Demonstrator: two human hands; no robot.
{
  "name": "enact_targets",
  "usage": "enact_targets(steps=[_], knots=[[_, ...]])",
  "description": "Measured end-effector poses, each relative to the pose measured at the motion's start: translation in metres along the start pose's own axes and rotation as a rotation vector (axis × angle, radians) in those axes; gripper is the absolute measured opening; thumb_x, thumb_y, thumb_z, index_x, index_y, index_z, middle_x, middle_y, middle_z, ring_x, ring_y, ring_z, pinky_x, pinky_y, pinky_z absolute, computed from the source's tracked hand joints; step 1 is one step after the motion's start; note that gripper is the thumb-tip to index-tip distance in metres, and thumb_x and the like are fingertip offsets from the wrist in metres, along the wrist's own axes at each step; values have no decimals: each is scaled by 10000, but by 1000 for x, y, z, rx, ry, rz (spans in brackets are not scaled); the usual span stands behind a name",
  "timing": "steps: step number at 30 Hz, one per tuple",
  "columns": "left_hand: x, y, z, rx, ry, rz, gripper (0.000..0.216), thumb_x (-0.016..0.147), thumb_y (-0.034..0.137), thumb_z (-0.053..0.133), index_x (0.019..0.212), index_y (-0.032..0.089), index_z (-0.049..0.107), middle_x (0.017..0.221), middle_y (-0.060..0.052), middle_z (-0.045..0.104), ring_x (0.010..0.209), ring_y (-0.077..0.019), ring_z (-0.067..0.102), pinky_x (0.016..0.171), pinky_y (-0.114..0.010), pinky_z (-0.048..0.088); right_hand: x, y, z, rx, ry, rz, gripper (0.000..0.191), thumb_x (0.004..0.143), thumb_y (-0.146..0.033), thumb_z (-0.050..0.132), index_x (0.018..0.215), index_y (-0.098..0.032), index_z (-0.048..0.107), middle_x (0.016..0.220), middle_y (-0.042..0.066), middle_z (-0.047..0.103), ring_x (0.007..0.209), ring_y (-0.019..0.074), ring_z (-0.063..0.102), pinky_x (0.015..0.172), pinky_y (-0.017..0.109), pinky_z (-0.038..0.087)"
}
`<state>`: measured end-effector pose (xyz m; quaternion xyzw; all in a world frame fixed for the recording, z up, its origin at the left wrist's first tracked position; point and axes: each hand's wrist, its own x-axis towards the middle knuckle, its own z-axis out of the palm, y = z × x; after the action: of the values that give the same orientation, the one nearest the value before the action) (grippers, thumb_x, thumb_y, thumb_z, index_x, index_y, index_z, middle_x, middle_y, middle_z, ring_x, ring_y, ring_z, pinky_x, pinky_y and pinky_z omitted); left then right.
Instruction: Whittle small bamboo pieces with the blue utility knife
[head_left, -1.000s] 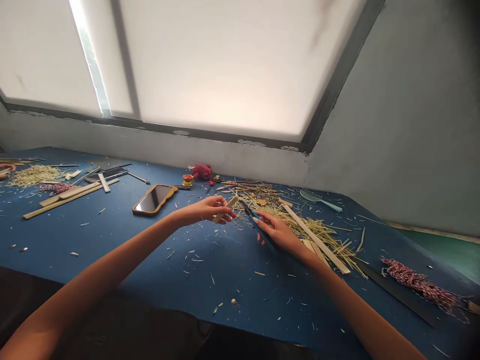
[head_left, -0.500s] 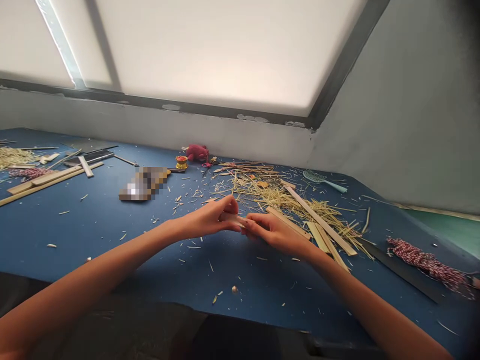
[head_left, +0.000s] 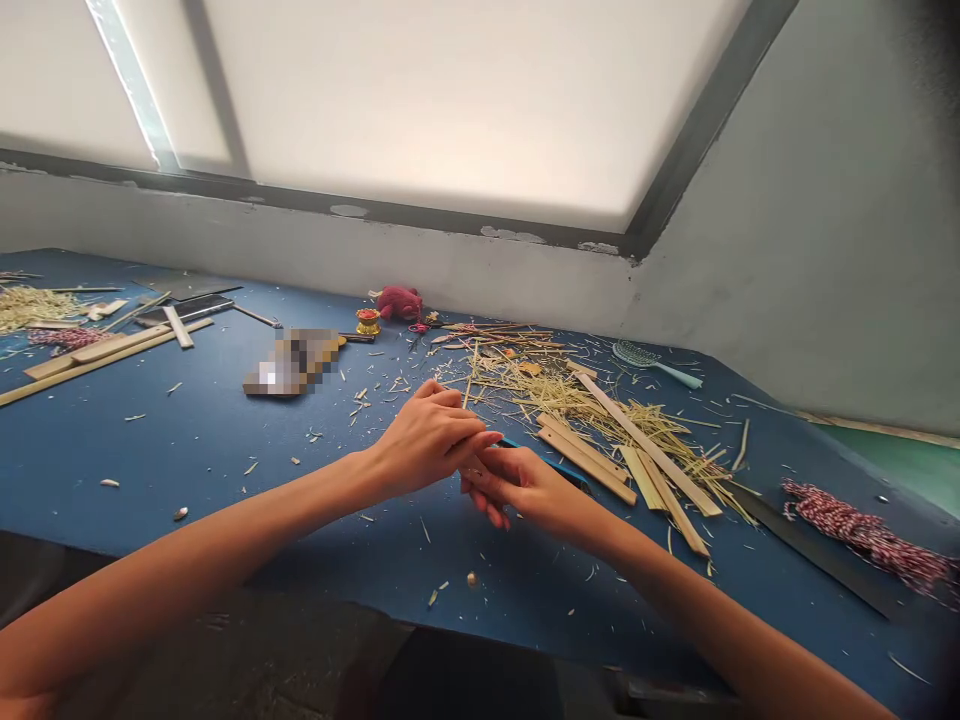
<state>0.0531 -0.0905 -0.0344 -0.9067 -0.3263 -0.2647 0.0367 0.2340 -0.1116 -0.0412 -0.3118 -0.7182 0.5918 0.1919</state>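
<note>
My left hand (head_left: 431, 440) lies over the fingers of my right hand (head_left: 517, 482) above the middle of the table, its fingers bent and close together. The right hand's fingers curl below, with some fingertips showing. Whatever lies between the two hands is hidden. A narrow blue-edged thing (head_left: 553, 464) shows just behind my right hand; I cannot tell whether the hand touches it. Beyond it, flat bamboo strips (head_left: 592, 470) lie side by side, one with a small hole near its end.
Bamboo shavings (head_left: 637, 425) and longer slats cover the right side of the blue table (head_left: 262, 470). Farther out are a red-and-white cord bundle (head_left: 862, 530), a green hairbrush (head_left: 645, 355), a small gold pot (head_left: 367, 321) and a pink plush thing (head_left: 400, 302). More slats (head_left: 112, 355) lie left.
The pale bamboo piece seen between my fingers is now out of sight. My left hand has turned palm down over the right hand. The blue-edged thing has come into view.
</note>
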Motion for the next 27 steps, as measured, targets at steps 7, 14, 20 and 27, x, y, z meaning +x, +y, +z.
enact_targets(steps=[7,14,20,27], knots=[[-1,2,2,-86,60,-26,465,964,413,349,623,189,574,601,21,624,659,-131,408,770,-315,274,-8,-2,8,-127,103,-63,288,911,-441,470,808,-181,539,687,-13,517,567,87,471,525,243,396],[-1,3,0,-136,54,-22,495,958,424,354,567,181,537,532,23,560,645,-131,386,767,-307,284,-12,-3,14,-239,146,-123,222,933,-352,440,828,-183,539,682,-12,510,597,99,456,563,257,389],[0,-5,4,-96,-31,-31,464,968,398,332,627,184,564,570,19,578,680,-134,426,762,-312,273,-8,-1,7,-223,64,-91,273,936,-415,420,874,-180,544,755,2,561,636,111,511,606,265,431],[-1,-1,-4,-94,-78,161,434,954,349,387,580,194,545,596,-1,628,710,-144,453,854,-332,280,-4,1,7,-112,-72,18,345,884,-482,497,774,-168,590,686,5,584,623,122,555,618,273,461]])
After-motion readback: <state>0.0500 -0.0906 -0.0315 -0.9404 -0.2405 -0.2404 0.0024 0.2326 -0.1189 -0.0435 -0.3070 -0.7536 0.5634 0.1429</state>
